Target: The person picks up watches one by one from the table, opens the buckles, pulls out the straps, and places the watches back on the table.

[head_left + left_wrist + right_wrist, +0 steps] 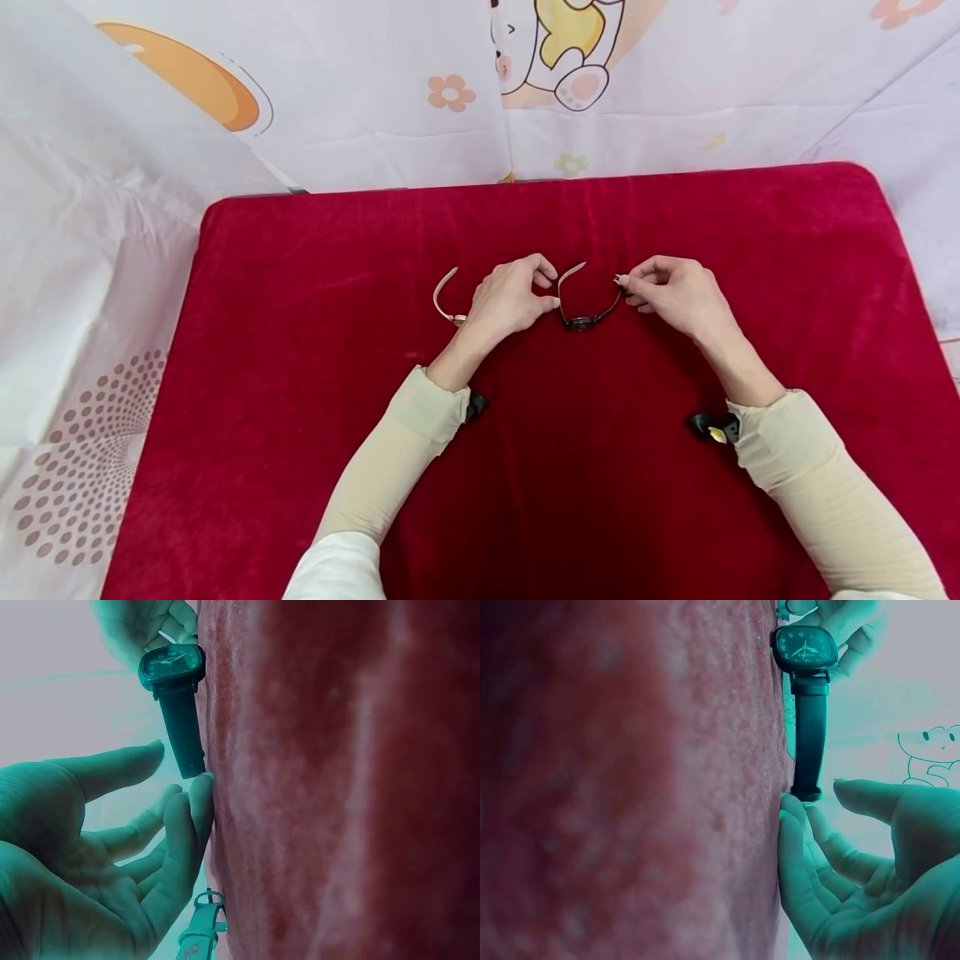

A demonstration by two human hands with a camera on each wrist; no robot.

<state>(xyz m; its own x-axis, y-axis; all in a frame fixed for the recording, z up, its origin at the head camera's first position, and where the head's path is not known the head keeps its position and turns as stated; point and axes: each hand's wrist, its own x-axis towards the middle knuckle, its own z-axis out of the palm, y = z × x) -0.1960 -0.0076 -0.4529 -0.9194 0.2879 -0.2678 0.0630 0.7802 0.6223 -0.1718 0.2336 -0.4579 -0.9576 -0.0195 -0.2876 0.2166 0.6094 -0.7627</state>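
Observation:
A black-strapped wristwatch (581, 324) with a rounded square dial rests on the red cloth, its strap ends spread apart and raised. My left hand (512, 293) is at its left strap, and in the left wrist view the fingertips lie by the strap end with the thumb apart. At the other end, my right hand (678, 293) has its fingertips against the strap's buckle end. The right wrist view shows a gap between that thumb (866, 799) and the strap. A second watch with a pale strap (439, 293) sits left of my left hand, which partly hides it.
Red velvety cloth (300, 400) covers the table. Behind its far edge hangs a white curtain (360, 92) with cartoon prints, which continues along the left side. Small black devices (476, 407) are worn at both wrists.

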